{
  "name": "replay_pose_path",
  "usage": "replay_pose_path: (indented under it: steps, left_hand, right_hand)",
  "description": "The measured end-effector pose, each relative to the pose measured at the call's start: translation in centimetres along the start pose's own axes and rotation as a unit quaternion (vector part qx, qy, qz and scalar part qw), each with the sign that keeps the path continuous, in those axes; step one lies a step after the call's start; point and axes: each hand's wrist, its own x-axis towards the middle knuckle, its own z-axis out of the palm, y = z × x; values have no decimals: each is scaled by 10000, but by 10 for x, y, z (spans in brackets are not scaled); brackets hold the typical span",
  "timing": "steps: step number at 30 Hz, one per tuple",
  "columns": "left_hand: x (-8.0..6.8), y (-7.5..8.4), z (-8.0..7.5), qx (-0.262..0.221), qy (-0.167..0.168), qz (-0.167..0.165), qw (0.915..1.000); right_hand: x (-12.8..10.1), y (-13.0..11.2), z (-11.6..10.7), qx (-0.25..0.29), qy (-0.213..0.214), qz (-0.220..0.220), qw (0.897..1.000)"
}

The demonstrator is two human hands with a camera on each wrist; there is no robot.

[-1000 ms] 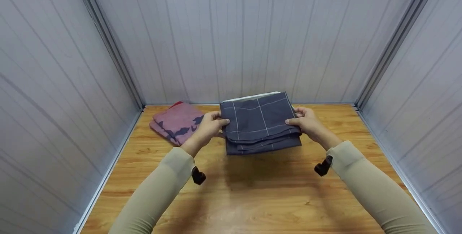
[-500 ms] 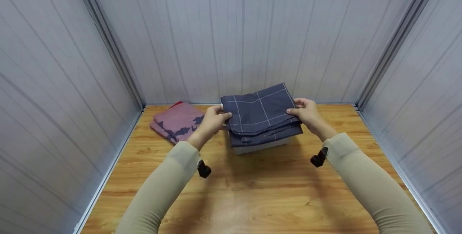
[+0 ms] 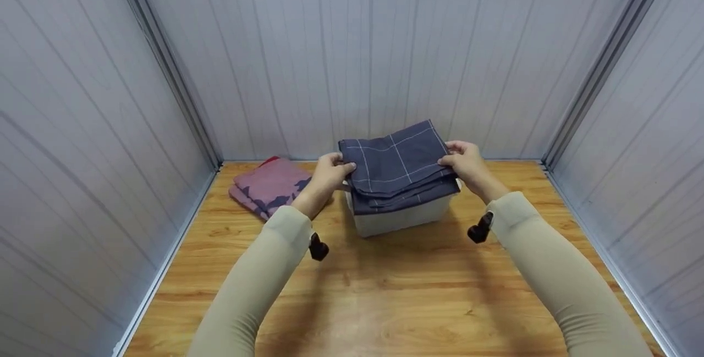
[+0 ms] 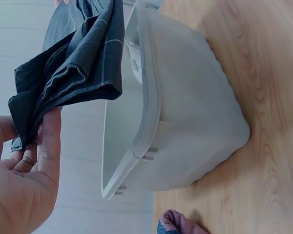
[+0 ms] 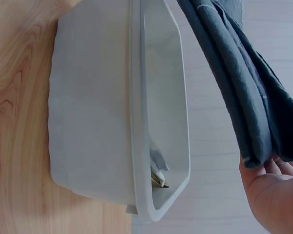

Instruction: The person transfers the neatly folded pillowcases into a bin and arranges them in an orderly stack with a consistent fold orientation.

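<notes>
A folded dark blue cloth with thin white check lines [image 3: 399, 161] is held up between my two hands. My left hand [image 3: 325, 181] pinches its left edge with the thumb on top, and my right hand [image 3: 472, 169] grips the right edge likewise. Under the cloth stands a white plastic bin [image 3: 407, 219], its opening mostly covered in the head view. Both wrist views show the cloth raised above the bin's rim [image 4: 149, 97]. Inside the bin, the right wrist view shows some pale and yellowish fabric [image 5: 158, 170], partly hidden by the wall.
A folded pink cloth with dark patterns [image 3: 275, 181] lies left of the bin on the wooden surface [image 3: 385, 296], a bit of red at its back edge. Grey-white panel walls [image 3: 374, 43] stand behind and on both sides.
Both hands have lifted the checked cloth upward and slightly toward the back wall. More of the bin's front now shows beneath it. The pink cloth has stayed in place.
</notes>
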Motion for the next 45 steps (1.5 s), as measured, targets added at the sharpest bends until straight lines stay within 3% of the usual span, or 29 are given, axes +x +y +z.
replay_pose_path:
  steps: [4,12,24,32,39,45]
  left_hand:
    - [3,3,0,-4,-51,81,10000]
    - [10,3,0,76,-49,-89,9999]
    - [16,-1,7,653,53,26,9978]
    - [22,-4,6,1120,320,420,9923]
    - [23,-12,8,1490,502,579,9859]
    - [24,-20,13,1831,451,565,9804]
  right_hand:
    - [5,-4,-1,-31,58,42,10000]
    - [14,-6,5,-321,293,-68,9990]
    - [19,-5,11,-774,411,-178,9960]
    - [27,-1,20,-655,585,-415,9953]
    - [35,12,24,-999,789,-510,9906]
    - [37,27,25,-1030,821,-511,9900]
